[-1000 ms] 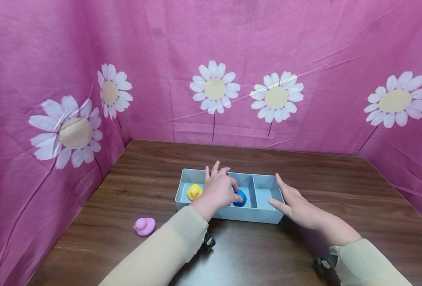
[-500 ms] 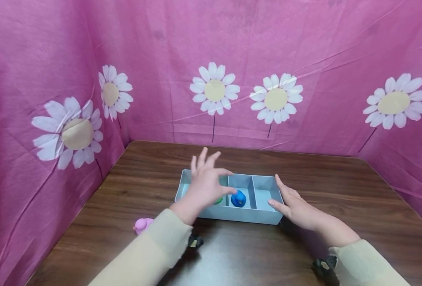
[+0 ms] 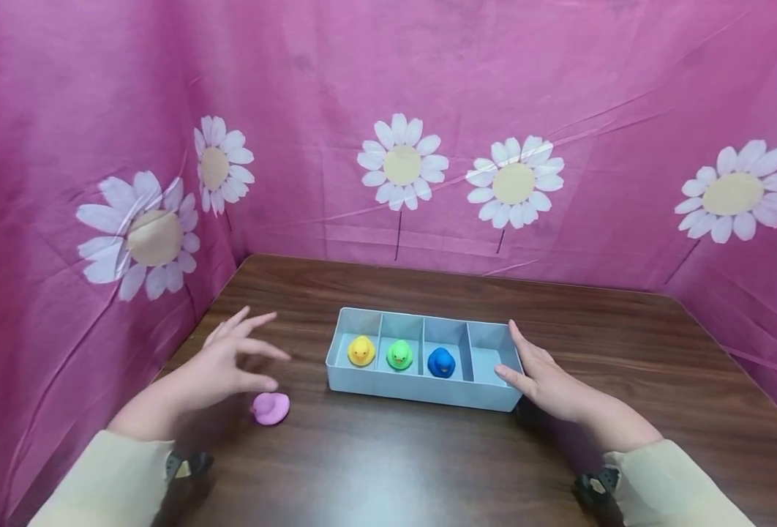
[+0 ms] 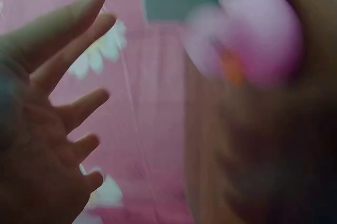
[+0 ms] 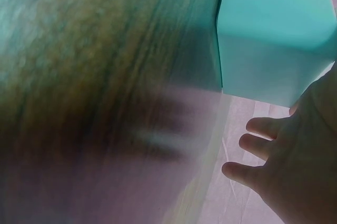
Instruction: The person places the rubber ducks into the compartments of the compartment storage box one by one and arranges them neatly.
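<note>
Just above and to the left of a pink rubber duck (image 3: pixel 271 408), my left hand (image 3: pixel 220 369) hovers with fingers spread, holding nothing. The duck stands on the table and shows blurred in the left wrist view. My right hand (image 3: pixel 549 377) rests against the right end of a light blue divided box (image 3: pixel 421 390), its thumb reaching over the rim and its other fingers extended. A yellow rubber duck (image 3: pixel 361 351), a green one (image 3: pixel 399 355) and a blue one (image 3: pixel 441 362) each sit in their own compartment, from the left. The rightmost compartment holds no duck.
The brown wooden table (image 3: pixel 375 468) runs back to a pink curtain (image 3: pixel 309 88) printed with white daisies, which also closes off the left and right sides. Black straps (image 3: pixel 191 465) sit at both sleeve cuffs.
My left hand has let go of the blue duck in the third compartment and moved left to the pink duck. The right hand has stayed at the box's end.
</note>
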{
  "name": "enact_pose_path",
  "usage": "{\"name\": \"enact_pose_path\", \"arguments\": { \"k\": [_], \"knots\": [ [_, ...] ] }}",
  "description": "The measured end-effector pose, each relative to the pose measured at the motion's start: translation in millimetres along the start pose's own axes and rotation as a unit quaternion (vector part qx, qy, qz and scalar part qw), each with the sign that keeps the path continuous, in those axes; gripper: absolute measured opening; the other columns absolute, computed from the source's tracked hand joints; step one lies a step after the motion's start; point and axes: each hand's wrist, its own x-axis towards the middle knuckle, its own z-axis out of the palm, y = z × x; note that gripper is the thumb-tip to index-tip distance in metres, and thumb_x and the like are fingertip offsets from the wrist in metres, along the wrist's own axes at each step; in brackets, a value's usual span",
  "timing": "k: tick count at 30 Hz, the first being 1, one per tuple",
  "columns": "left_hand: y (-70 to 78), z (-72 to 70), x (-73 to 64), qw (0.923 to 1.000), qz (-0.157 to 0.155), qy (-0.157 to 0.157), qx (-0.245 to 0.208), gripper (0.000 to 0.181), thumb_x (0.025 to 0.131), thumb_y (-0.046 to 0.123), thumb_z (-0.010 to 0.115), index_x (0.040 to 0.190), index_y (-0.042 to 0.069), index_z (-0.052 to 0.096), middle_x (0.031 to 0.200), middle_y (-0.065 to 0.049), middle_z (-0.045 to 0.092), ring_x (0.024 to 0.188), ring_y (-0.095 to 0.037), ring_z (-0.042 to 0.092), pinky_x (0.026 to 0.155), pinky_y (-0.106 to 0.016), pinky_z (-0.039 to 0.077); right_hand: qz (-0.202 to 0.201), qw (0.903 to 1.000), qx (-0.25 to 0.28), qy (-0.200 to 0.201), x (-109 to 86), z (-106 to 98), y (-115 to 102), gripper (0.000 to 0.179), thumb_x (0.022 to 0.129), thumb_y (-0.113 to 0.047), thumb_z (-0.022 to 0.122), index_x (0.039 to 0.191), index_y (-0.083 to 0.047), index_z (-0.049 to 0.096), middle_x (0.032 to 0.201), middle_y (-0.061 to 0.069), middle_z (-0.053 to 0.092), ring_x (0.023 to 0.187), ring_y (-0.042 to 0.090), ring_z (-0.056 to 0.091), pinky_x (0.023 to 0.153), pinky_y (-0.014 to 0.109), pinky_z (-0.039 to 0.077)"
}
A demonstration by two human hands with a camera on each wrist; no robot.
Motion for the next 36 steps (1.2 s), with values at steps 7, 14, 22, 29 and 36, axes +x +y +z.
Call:
{"name": "enact_pose_path", "arguments": {
  "k": [7,14,22,29,36],
  "knots": [
    [-19.8,-0.1,-34.2,0.9971,-0.016,-0.054,-0.051,0.039,0.075,0.030,0.086,0.112,0.024,0.076,0.149,-0.023,0.042,0.140,-0.058,0.007,0.096,-0.082,0.000,0.012,0.9999,0.005,-0.004,0.9,1.1,2.5,0.088,0.102,-0.048,0.049,0.158,-0.013,-0.008,0.161,0.026,0.002,0.142,0.053,0.005,0.104,0.074,0.011],
    [-23.4,5.6,-34.7,0.9940,-0.023,-0.080,-0.071,0.037,0.077,0.027,0.084,0.113,0.023,0.076,0.147,-0.027,0.041,0.139,-0.058,0.006,0.097,-0.080,-0.002,0.017,0.9998,0.010,-0.007,0.7,2.9,5.0,0.087,0.102,-0.049,0.048,0.158,-0.013,-0.009,0.161,0.027,0.001,0.142,0.053,0.004,0.104,0.075,0.010],
    [-25.2,9.1,-34.6,0.9947,-0.033,-0.077,-0.059,0.030,0.075,0.023,0.084,0.105,0.027,0.078,0.144,-0.026,0.045,0.140,-0.057,0.007,0.099,-0.078,-0.002,0.016,0.9998,0.010,-0.005,1.0,2.6,4.7,0.087,0.102,-0.049,0.047,0.158,-0.014,-0.010,0.161,0.025,0.001,0.142,0.052,0.004,0.104,0.075,0.010],
    [-25.2,10.3,-34.7,0.9965,-0.043,-0.060,-0.038,0.030,0.072,0.028,0.087,0.101,0.028,0.079,0.143,-0.022,0.048,0.140,-0.055,0.010,0.099,-0.079,0.003,0.015,0.9998,0.008,-0.004,1.2,3.5,5.7,0.086,0.102,-0.048,0.047,0.158,-0.014,-0.010,0.161,0.025,0.001,0.142,0.052,0.004,0.104,0.074,0.011],
    [-27.0,13.9,-36.4,0.9987,-0.038,-0.023,-0.026,0.024,0.070,0.034,0.089,0.091,0.030,0.078,0.139,-0.022,0.052,0.138,-0.058,0.014,0.099,-0.078,0.005,0.012,0.9999,0.008,-0.003,1.8,2.9,4.5,0.086,0.102,-0.048,0.047,0.158,-0.015,-0.009,0.161,0.025,0.001,0.142,0.052,0.004,0.104,0.075,0.010]
  ]
}}
